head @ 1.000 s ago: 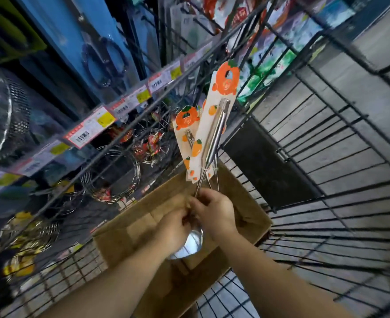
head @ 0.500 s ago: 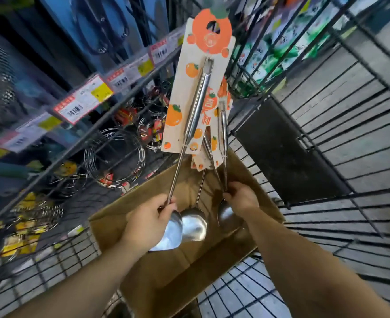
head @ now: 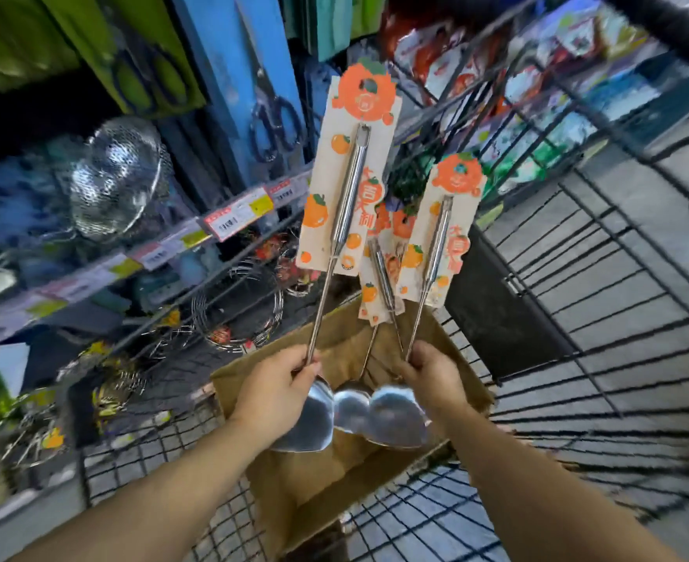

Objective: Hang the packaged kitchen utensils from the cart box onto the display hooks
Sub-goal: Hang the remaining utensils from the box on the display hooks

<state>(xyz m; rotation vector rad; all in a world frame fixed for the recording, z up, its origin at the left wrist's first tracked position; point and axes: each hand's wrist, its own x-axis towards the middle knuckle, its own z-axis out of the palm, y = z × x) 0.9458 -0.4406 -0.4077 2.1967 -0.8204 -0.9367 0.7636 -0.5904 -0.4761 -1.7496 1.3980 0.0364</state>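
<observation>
Bright, motion-blurred, edges fisheye-warped

The left hand (head: 277,393) gripped the thin shaft of one steel ladle (head: 336,253), holding it upright with its orange-printed backing card (head: 348,176) topmost. The right hand (head: 432,377) held a small bunch of ladles (head: 430,261) the same way, their cards fanned out lower and to the right. The shiny bowls (head: 375,415) sat touching one another just below both hands, above an open cardboard box (head: 334,480) resting in a wire cart (head: 578,338). At left, a shelf with price labels (head: 233,215) carried a perforated steel colander (head: 111,180) and coiled wire racks (head: 233,310).
</observation>
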